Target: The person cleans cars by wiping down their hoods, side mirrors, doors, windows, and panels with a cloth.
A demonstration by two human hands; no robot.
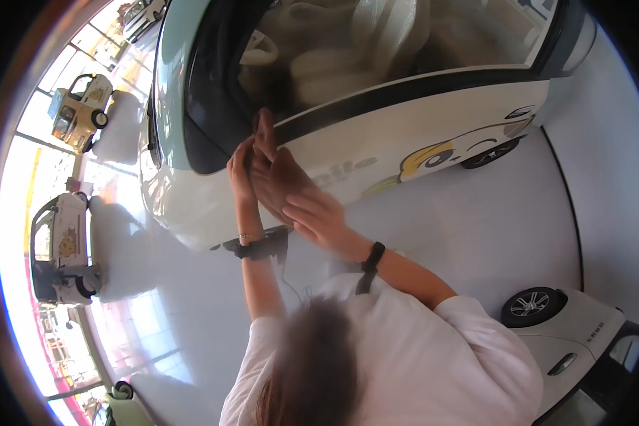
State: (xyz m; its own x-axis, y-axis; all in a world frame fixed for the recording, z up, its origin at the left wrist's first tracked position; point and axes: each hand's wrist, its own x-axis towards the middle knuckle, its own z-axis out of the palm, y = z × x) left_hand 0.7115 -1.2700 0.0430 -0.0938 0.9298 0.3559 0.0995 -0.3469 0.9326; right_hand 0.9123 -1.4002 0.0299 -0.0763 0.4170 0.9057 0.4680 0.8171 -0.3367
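Note:
A brown cloth (286,176) is bunched between my two hands, beside the car door's (405,131) front edge below the side window (312,71). My left hand (242,170) grips its left side, fingers curled around the folds. On the cloth's lower right edge, the fingers of my right hand (318,215) are bent and press against it; this hand is slightly blurred. Part of the cloth sticks up in front of the dark window corner. Whether it touches the car I cannot tell.
The white and pale green car (184,202) fills the top, with a cartoon face (433,160) on its door. Another white car (582,341) stands at lower right. Small vehicles, a beige one (82,110) and a white one (67,241), stand by the windows.

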